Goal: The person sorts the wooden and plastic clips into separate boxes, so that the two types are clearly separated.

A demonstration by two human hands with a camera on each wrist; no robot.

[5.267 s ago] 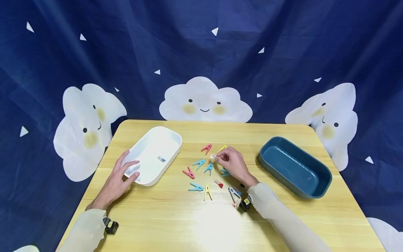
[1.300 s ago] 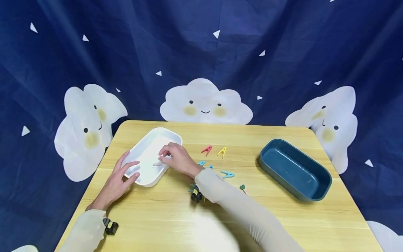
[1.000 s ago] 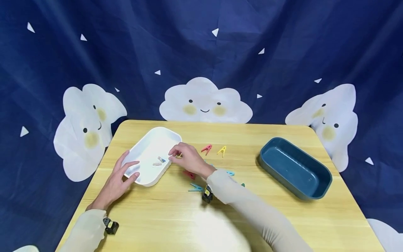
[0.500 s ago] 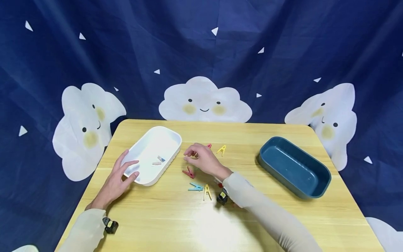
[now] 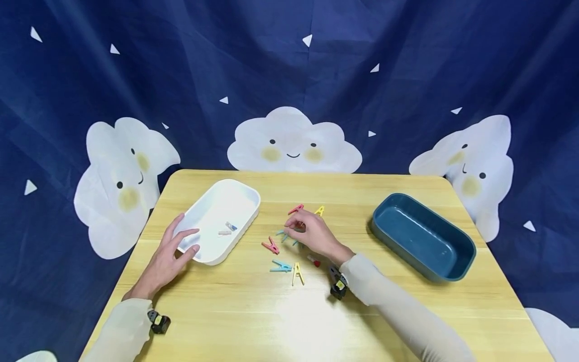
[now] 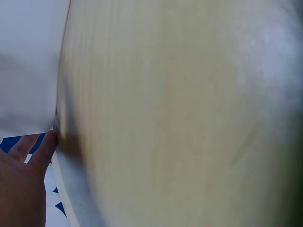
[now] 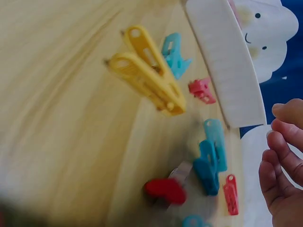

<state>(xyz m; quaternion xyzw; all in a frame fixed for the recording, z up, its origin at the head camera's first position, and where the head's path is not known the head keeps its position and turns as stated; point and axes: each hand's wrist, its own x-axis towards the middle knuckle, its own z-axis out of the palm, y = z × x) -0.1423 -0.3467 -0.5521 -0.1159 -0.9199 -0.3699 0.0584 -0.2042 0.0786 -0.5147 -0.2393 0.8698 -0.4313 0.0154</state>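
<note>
Head view: left hand (image 5: 169,255) lies on the counter (image 5: 235,311), fingers straight and spread, tips touching near end of the white tray (image 5: 246,198). Tray holds 2 small pegs (image 5: 227,229). Right hand (image 5: 314,235) hovers over the loose pegs mid-counter, fingers curled down, tips close together; can't tell if it pinches anything. Pink peg (image 5: 296,208) and yellow peg (image 5: 319,210) just beyond the fingers. Another pink peg (image 5: 271,246), a blue peg (image 5: 281,266) and a 2nd yellow peg (image 5: 297,274) lie near, on the tray side of the hand. Red-tipped peg (image 5: 314,261) by the wrist. Blue tray (image 5: 452,271) well apart, at right.

Left wrist view: blurred. Fingertip (image 6: 47,142) touches white tray wall (image 6: 28,71); rest is counter wood.

Right wrist view: fingers (image 7: 281,170) curled, nothing visible between them. Yellow peg (image 7: 147,71) lies on counter, blue pegs (image 7: 210,158) and red-tipped peg (image 7: 165,189) nearer the hand, small pink peg (image 7: 201,90) just beside white tray edge (image 7: 227,66).
</note>
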